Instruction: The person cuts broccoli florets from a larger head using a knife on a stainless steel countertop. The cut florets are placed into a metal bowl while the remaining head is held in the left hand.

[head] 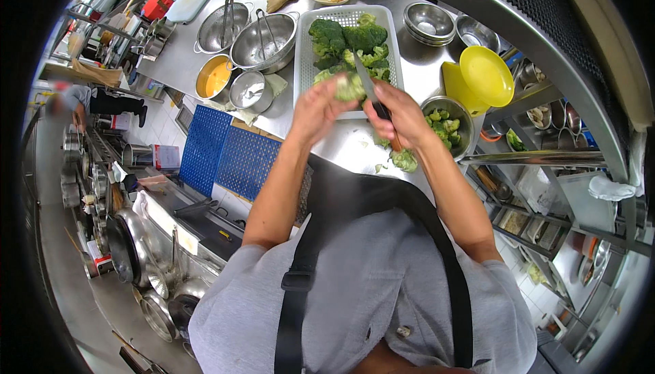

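Observation:
My left hand [320,109] grips a pale green broccoli piece [350,87], blurred by motion, above the near part of a white perforated plastic basket [304,67]. In my right hand [400,115] is a kitchen knife [364,78] with a dark and brown handle, its blade pointing away from me beside the piece. Large broccoli heads [364,37] and paler cut parts fill much of the basket. To the right, a steel bowl [464,143] contains cut broccoli florets [441,124]. A broccoli stem piece [404,160] and small scraps lie on the steel counter near my right wrist.
On the left stand two strainers [212,28] with tongs, a pot of orange-yellow liquid [215,78] and a steel pot [250,91]. Stacked steel bowls [429,22] and yellow plastic containers [486,77] are at right. Another person [97,98] stands at far left.

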Action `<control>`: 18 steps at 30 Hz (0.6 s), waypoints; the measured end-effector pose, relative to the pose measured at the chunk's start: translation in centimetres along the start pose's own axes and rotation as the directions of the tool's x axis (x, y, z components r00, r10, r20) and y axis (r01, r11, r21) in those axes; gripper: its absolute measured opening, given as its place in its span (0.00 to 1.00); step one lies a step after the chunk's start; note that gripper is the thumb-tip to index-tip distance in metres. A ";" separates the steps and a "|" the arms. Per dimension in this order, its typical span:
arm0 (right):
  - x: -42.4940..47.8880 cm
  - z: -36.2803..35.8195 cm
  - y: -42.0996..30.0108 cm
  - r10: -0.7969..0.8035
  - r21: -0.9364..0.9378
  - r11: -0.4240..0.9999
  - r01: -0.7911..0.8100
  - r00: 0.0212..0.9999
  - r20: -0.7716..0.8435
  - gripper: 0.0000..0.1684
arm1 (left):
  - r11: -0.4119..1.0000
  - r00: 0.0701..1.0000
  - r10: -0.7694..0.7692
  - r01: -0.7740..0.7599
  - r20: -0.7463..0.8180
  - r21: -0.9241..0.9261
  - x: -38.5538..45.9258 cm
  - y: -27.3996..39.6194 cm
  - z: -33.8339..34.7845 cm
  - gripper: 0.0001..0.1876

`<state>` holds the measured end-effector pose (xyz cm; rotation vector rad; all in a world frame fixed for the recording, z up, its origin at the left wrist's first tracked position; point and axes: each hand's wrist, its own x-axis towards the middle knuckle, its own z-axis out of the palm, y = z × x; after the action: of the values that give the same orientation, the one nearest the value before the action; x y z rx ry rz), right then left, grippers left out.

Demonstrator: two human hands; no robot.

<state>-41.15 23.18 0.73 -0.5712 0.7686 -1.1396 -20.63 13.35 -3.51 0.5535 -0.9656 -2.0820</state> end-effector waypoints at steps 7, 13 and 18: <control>2.1 -2.9 -1.5 -0.098 -0.233 0.972 0.009 0.923 -0.372 0.31 | 0.595 0.900 0.315 0.060 -0.301 0.802 5.2 5.1 -2.7 0.24; -1.4 -4.2 0.7 -0.051 -0.168 0.986 -0.014 0.925 -0.376 0.25 | 0.093 0.916 0.379 0.100 -0.128 0.991 4.9 4.2 -4.2 0.16; -3.3 -3.6 1.7 -0.024 -0.144 0.989 -0.032 0.927 -0.375 0.25 | -0.141 0.909 0.416 0.101 -0.034 0.985 7.2 5.3 -6.0 0.15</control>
<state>-43.65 26.79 -1.98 -0.4775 1.1930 -1.2114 -18.75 2.76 -3.59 1.4048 -2.2029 -0.4045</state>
